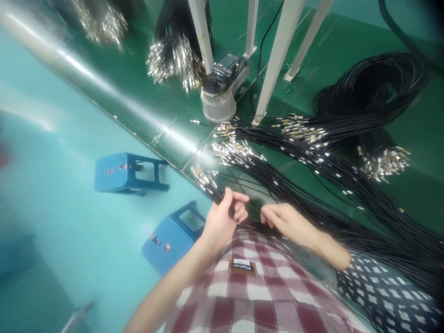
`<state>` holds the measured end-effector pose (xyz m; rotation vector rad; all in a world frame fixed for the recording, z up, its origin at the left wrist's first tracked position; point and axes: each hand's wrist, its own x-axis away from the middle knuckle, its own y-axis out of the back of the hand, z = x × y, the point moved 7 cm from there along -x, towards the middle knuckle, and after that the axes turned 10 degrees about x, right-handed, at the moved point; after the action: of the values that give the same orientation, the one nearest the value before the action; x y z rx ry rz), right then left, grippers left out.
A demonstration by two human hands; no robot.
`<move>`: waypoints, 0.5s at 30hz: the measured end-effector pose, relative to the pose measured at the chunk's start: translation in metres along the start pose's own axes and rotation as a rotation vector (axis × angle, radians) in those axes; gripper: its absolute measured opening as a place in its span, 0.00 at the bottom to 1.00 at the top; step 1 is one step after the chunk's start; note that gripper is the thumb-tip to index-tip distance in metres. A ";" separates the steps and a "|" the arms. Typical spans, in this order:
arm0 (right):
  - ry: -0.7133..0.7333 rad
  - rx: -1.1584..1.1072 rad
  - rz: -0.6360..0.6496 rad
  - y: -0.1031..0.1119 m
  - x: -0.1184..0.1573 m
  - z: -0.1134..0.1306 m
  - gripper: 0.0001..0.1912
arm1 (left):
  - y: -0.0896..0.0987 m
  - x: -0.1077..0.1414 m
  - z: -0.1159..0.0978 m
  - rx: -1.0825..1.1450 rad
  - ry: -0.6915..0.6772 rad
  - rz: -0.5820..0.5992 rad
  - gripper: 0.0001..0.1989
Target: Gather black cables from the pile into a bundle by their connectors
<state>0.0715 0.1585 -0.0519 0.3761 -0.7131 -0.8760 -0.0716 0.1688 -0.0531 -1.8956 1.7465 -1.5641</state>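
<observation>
My left hand (224,217) is closed round a small bundle of black cables (216,194), whose silvery connector ends stick out past the thumb. Its index finger points toward my other hand. Just to the right, my right hand (282,219) has its fingers curled together in front of my checked apron (263,286); whatever lies in them is hidden. Beyond both hands, a thick spread of black cables (294,189) runs across the green table, with a cluster of metal-tipped ends (239,152) at its left.
A grey-white round machine (220,104) stands by pale metal legs (277,60). Coiled black cable (371,83) lies at the right, and a bundle with metal ends (173,60) lies at the back. Two blue stools (113,173) are beside the table edge on the left.
</observation>
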 end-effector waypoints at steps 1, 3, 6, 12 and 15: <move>-0.029 -0.057 0.060 -0.005 0.003 -0.010 0.27 | 0.003 0.000 0.000 0.013 -0.002 -0.002 0.20; -0.076 -0.110 0.125 -0.013 0.007 -0.024 0.29 | 0.010 0.001 0.000 0.043 0.022 0.006 0.25; -0.053 0.008 0.109 -0.012 -0.003 -0.027 0.26 | 0.018 0.000 0.005 0.139 0.102 0.030 0.27; -0.166 0.349 -0.108 -0.003 -0.078 -0.046 0.08 | 0.026 0.000 0.010 0.245 0.180 -0.062 0.28; -0.197 0.379 -0.116 -0.010 -0.102 -0.057 0.05 | 0.018 0.001 0.012 0.295 0.205 -0.034 0.25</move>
<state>0.0615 0.2350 -0.1400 0.6799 -1.0530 -0.8948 -0.0752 0.1560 -0.0707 -1.6831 1.4554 -1.9636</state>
